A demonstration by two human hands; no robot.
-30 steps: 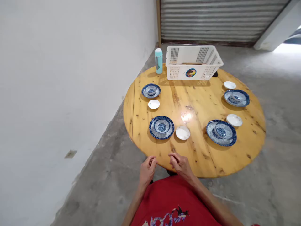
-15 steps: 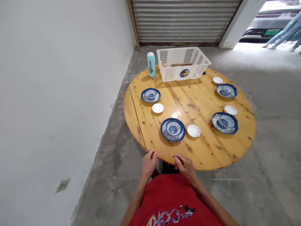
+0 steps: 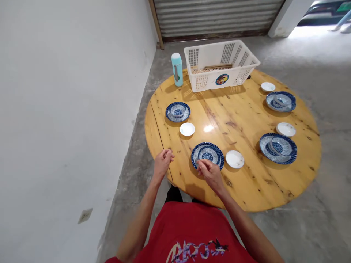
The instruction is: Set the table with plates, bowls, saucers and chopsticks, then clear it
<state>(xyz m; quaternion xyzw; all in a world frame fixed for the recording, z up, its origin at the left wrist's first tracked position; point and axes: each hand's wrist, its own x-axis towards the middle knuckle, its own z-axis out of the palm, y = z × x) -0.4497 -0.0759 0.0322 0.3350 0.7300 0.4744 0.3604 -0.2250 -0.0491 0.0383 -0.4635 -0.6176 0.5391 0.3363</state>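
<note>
right hand [image 3: 211, 174]: fingers curled at the near rim of a blue-and-white plate [image 3: 207, 152], grip unclear
left hand [image 3: 163, 163]: loosely curled, nothing visible in it, over the edge of the round wooden desk [image 3: 236, 106]
nearby: white saucer [image 3: 234, 159], white plastic basket [image 3: 221, 65]

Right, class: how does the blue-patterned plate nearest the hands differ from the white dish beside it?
The blue-patterned plate is larger than the small white dish, has a dark blue rim where the dish is plain, and carries a bowl; the dish does not. The right hand is over the plate only. Both are round.
</note>
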